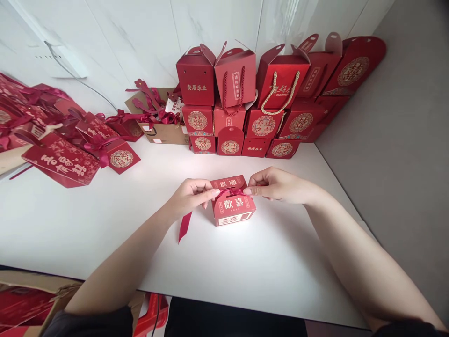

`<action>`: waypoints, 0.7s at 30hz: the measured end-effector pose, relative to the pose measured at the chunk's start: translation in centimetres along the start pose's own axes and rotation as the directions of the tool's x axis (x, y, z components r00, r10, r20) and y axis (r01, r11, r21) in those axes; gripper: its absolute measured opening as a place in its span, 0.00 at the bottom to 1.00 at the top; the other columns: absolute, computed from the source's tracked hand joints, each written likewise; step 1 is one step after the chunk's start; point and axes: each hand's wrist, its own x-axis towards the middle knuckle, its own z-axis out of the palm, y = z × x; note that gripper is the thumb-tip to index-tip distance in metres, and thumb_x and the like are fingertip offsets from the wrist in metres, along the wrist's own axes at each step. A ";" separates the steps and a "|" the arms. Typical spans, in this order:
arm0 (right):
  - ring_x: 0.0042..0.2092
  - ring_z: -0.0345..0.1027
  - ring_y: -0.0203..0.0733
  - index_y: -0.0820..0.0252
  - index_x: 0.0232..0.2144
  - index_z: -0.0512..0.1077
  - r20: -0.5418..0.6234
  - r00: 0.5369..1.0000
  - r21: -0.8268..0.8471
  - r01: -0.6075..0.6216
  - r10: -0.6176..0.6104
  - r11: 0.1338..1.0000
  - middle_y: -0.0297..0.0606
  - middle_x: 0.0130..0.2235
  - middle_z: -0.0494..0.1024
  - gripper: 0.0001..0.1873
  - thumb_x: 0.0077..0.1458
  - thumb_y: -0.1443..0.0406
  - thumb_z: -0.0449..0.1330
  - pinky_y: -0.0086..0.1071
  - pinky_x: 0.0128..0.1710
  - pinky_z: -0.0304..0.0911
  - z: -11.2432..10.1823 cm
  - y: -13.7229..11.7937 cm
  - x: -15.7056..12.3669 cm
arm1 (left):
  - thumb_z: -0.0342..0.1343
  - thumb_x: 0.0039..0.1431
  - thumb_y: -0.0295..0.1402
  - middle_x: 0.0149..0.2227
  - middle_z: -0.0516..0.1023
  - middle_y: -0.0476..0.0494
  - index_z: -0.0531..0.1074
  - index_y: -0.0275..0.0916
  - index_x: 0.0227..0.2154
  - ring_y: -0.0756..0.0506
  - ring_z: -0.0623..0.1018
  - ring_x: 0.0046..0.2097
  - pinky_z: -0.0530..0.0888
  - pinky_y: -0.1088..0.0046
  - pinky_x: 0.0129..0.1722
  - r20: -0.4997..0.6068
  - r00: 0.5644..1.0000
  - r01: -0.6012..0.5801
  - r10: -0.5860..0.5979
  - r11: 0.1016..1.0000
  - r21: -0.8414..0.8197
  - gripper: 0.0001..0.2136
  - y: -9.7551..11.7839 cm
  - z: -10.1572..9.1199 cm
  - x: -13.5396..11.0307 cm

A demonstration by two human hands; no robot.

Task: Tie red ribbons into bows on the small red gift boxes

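Observation:
A red gift box (234,206) with gold and white lettering stands on the white table in front of me. A dark red ribbon (232,191) crosses its top, knotted or crossed near the middle. My left hand (196,193) pinches the ribbon at the box's left side, and a loose ribbon end hangs below that hand onto the table. On the right side, my right hand (268,184) pinches the other part of the ribbon between thumb and fingers. Both hands sit close against the top of the box.
Stacked red gift boxes (259,124) line the wall at the back. A cardboard box (164,133) of ribbons stands left of them. More ribboned boxes (63,159) pile up at left, where another person's hand (49,130) reaches in. An open carton (31,281) sits below the table's front edge.

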 end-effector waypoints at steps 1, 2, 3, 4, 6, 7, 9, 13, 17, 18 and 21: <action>0.23 0.50 0.30 0.59 0.26 0.70 -0.005 1.000 0.001 0.022 -0.022 1.000 0.27 0.23 0.61 0.20 0.52 0.48 0.62 0.28 0.22 0.48 0.1 0.0 0.1 | 0.59 0.59 0.42 0.19 0.67 0.53 0.70 0.36 0.23 0.55 0.65 0.23 0.62 0.78 0.26 0.000 1.000 0.004 -0.004 1.000 0.006 0.16 0.0 0.0 0.0; 0.23 0.51 0.31 0.58 0.28 0.70 -0.022 0.999 -0.002 0.045 -0.045 0.999 0.28 0.24 0.63 0.20 0.53 0.48 0.61 0.28 0.22 0.49 0.3 0.1 0.2 | 0.59 0.59 0.42 0.18 0.67 0.54 0.70 0.36 0.23 0.55 0.65 0.23 0.61 0.78 0.26 0.000 1.000 0.009 -0.009 1.000 0.009 0.16 0.0 0.0 -0.1; 0.24 0.53 0.31 0.58 0.29 0.70 -0.048 0.996 -0.006 0.070 -0.070 0.998 0.29 0.25 0.65 0.19 0.54 0.48 0.60 0.28 0.22 0.51 0.4 0.1 0.3 | 0.59 0.59 0.42 0.18 0.67 0.54 0.70 0.36 0.23 0.55 0.64 0.23 0.61 0.78 0.25 0.000 1.000 0.011 -0.011 1.000 0.011 0.16 0.0 0.0 -0.1; 0.25 0.55 0.32 0.58 0.30 0.70 -0.079 0.992 -0.007 0.098 -0.098 0.995 0.30 0.27 0.67 0.18 0.55 0.49 0.60 0.29 0.23 0.53 0.6 0.1 0.4 | 0.59 0.59 0.42 0.18 0.67 0.54 0.70 0.36 0.23 0.56 0.64 0.22 0.60 0.78 0.24 0.000 1.000 0.013 -0.013 1.000 0.014 0.16 0.0 0.0 -0.1; 0.27 0.57 0.33 0.58 0.30 0.69 -0.130 0.979 0.007 0.157 -0.155 0.988 0.31 0.28 0.69 0.17 0.56 0.50 0.60 0.29 0.26 0.55 0.9 0.2 0.6 | 0.59 0.58 0.42 0.18 0.67 0.54 0.70 0.36 0.23 0.56 0.63 0.22 0.59 0.79 0.23 0.005 1.000 0.010 -0.010 1.000 0.020 0.15 0.1 0.0 -0.1; 0.27 0.57 0.33 0.59 0.29 0.69 -0.148 0.973 0.020 0.180 -0.175 0.984 0.30 0.28 0.68 0.17 0.56 0.51 0.60 0.29 0.27 0.55 1.0 0.2 0.7 | 0.59 0.58 0.42 0.19 0.68 0.54 0.69 0.36 0.23 0.56 0.63 0.22 0.58 0.79 0.23 0.009 1.000 0.006 -0.006 1.000 0.024 0.15 0.1 0.0 -0.2; 0.27 0.55 0.32 0.59 0.27 0.68 -0.180 0.965 0.035 0.200 -0.191 0.979 0.29 0.26 0.66 0.18 0.55 0.51 0.62 0.29 0.27 0.53 1.2 0.3 0.9 | 0.59 0.58 0.41 0.19 0.68 0.53 0.69 0.36 0.23 0.56 0.64 0.22 0.59 0.79 0.23 0.023 1.000 -0.005 0.005 0.999 0.037 0.15 0.2 0.0 -0.2; 0.25 0.50 0.31 0.59 0.25 0.65 -0.218 0.959 -0.013 0.185 -0.183 0.983 0.27 0.24 0.63 0.20 0.55 0.49 0.61 0.29 0.25 0.48 1.2 0.8 1.3 | 0.59 0.59 0.39 0.19 0.68 0.53 0.67 0.35 0.22 0.55 0.65 0.22 0.61 0.80 0.23 0.043 0.998 -0.039 0.036 0.996 0.081 0.15 0.4 -0.1 -0.3; 0.27 0.52 0.33 0.58 0.24 0.63 -0.233 0.954 -0.093 0.174 -0.191 0.980 0.28 0.24 0.63 0.20 0.55 0.50 0.60 0.29 0.26 0.50 1.0 1.5 1.8 | 0.59 0.58 0.40 0.19 0.69 0.52 0.68 0.35 0.22 0.54 0.67 0.22 0.63 0.79 0.23 0.079 0.996 -0.050 0.040 0.991 0.122 0.15 0.5 -0.6 -0.4; 0.27 0.52 0.33 0.58 0.25 0.62 -0.231 0.955 -0.111 0.165 -0.187 0.980 0.28 0.24 0.63 0.19 0.55 0.51 0.60 0.29 0.27 0.50 1.0 1.7 1.9 | 0.59 0.58 0.41 0.20 0.69 0.51 0.68 0.35 0.22 0.54 0.67 0.22 0.63 0.79 0.23 0.096 0.995 -0.039 0.027 0.991 0.126 0.15 0.5 -0.8 -0.4; 0.26 0.52 0.33 0.57 0.25 0.61 -0.234 0.958 -0.157 0.129 -0.164 0.979 0.28 0.24 0.63 0.17 0.56 0.53 0.59 0.29 0.26 0.49 1.0 1.7 1.9 | 0.58 0.59 0.42 0.21 0.70 0.50 0.70 0.35 0.23 0.55 0.67 0.22 0.64 0.80 0.22 0.147 0.989 0.001 -0.020 0.992 0.128 0.15 0.7 -1.3 -0.4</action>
